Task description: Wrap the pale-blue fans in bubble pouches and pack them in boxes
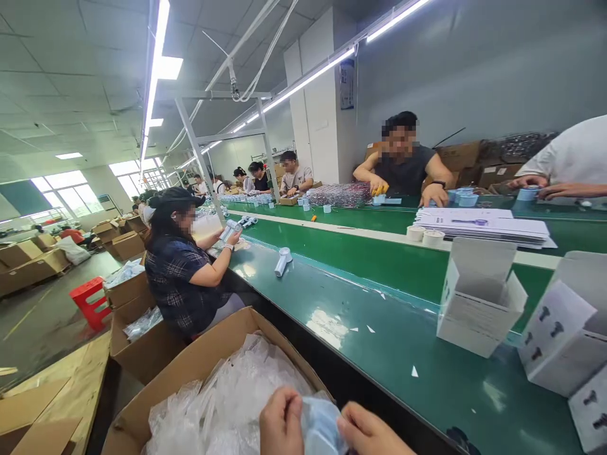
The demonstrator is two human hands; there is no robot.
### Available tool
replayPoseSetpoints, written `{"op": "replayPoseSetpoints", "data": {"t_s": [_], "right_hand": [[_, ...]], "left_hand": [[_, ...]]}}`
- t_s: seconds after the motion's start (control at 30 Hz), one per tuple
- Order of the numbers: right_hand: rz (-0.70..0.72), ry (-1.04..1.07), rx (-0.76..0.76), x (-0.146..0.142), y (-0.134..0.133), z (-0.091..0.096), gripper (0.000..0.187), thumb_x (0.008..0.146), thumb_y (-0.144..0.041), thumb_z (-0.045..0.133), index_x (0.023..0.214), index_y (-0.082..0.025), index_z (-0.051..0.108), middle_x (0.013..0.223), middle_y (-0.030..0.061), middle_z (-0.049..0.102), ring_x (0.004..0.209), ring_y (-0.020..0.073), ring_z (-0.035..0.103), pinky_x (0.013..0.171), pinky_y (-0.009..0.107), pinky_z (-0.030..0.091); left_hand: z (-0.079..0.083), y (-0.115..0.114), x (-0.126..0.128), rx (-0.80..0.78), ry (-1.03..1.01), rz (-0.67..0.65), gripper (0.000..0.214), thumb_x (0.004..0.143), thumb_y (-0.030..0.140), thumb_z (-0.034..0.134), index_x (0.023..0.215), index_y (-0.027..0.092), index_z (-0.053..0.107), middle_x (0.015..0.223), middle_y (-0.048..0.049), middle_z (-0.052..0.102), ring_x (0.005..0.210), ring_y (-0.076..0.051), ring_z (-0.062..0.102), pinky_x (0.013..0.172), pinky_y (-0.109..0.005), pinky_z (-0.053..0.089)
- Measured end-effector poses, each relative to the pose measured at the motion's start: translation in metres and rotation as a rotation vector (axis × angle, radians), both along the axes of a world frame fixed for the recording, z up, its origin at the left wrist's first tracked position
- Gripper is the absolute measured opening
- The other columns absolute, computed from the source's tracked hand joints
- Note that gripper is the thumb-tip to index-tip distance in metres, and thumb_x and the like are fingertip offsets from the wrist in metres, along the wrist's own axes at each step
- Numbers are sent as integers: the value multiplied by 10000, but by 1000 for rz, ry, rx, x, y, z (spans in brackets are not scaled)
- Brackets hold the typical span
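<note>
Low in the head view, a light blue device in a clear plastic bag (320,424) is held between both hands over the edge of a carton. My left hand (282,420) pinches the left side of the bag, thumb against fingers. On the other side, my right hand (367,431) grips the bag with its fingers closed. The lower part of the device is cut off by the frame, so its exact kind does not show. Just beside my left hand, clear plastic bags (232,398) fill the cardboard carton (190,354).
A light blue handheld device (283,261) lies on the green bench (303,297). Open white boxes (478,303) stand at the right, with flat printed sheets (484,227) and tape rolls (424,236) behind. A co-worker (184,265) sits at the left; others work across the belt (379,253).
</note>
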State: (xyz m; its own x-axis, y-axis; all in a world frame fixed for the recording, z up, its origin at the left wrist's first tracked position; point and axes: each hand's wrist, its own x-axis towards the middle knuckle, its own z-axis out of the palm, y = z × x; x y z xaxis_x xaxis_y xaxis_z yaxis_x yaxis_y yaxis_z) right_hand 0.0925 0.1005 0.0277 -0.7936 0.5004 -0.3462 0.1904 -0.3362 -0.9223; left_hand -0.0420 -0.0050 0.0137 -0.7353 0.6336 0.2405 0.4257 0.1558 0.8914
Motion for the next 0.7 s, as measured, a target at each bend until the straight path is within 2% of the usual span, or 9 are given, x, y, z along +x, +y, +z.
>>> {"op": "replayPoseSetpoints", "data": {"t_s": [0.1, 0.17, 0.23, 0.33, 0.43, 0.5, 0.53, 0.63, 0.7], "right_hand": [[71, -25, 255, 3, 11, 46, 418, 779, -622, 604, 739, -227, 475, 555, -54, 501, 471, 108, 503, 461, 230, 376], [81, 32, 293, 2, 18, 76, 465, 787, -679, 563, 761, -227, 458, 554, -62, 483, 495, 110, 495, 505, 240, 396], [20, 134, 265, -1, 22, 96, 509, 749, -711, 593, 748, -221, 454, 574, -60, 467, 554, 112, 485, 568, 249, 427], [-104, 275, 136, -7, 25, 111, 559, 662, -719, 682, 751, -205, 480, 684, -38, 489, 666, 120, 494, 651, 266, 471], [-170, 415, 10, -11, 29, 117, 589, 623, -724, 704, 786, -205, 478, 779, -18, 513, 734, 136, 518, 682, 290, 492], [-167, 440, 167, -6, 33, 124, 518, 710, -685, 653, 809, -206, 483, 773, -15, 517, 714, 136, 506, 667, 288, 467], [-163, 428, 316, -1, 35, 128, 453, 775, -639, 612, 813, -204, 491, 767, -11, 520, 706, 137, 495, 667, 289, 452], [-179, 409, 785, 27, 46, 140, 278, 908, -462, 498, 828, -198, 530, 835, 22, 578, 759, 151, 515, 731, 301, 440], [-296, 428, 943, 50, 60, 143, 239, 940, -409, 467, 858, -204, 557, 890, 39, 626, 813, 165, 565, 776, 304, 456]], "left_hand": [[30, -5, -10, 69, -146, 7, 502, 804, 673, 578, 687, 187, 625, 581, -3, 544, 564, -144, 493, 531, -241, 399], [53, -8, -20, 104, -222, -3, 502, 765, 680, 627, 735, 180, 651, 540, 24, 491, 506, -117, 438, 489, -225, 366], [73, -7, -31, 168, -264, 5, 483, 734, 656, 679, 797, 177, 667, 541, 32, 495, 483, -106, 426, 473, -220, 365], [91, 8, -40, 252, -186, -27, 467, 712, 599, 715, 967, 209, 680, 704, -19, 631, 602, -165, 572, 547, -258, 468], [101, 35, -32, 229, -47, -164, 807, 551, 493, 836, 1281, 271, 573, 1045, -81, 687, 937, -297, 658, 705, -340, 546], [110, 54, -20, 167, -19, -251, 1054, 467, 421, 880, 1415, 271, 444, 1192, -99, 648, 1044, -325, 637, 771, -366, 548], [116, 64, -14, 118, -24, -310, 1055, 480, 417, 874, 1424, 257, 431, 1206, -100, 643, 1035, -313, 640, 788, -364, 542], [142, 96, 2, -85, 14, -590, 615, 627, 417, 790, 1183, 213, 624, 991, -50, 695, 832, -219, 644, 729, -295, 515], [160, 121, 11, -87, 114, -715, 279, 695, 382, 733, 895, 193, 683, 776, -9, 656, 693, -165, 580, 634, -242, 462]]}}
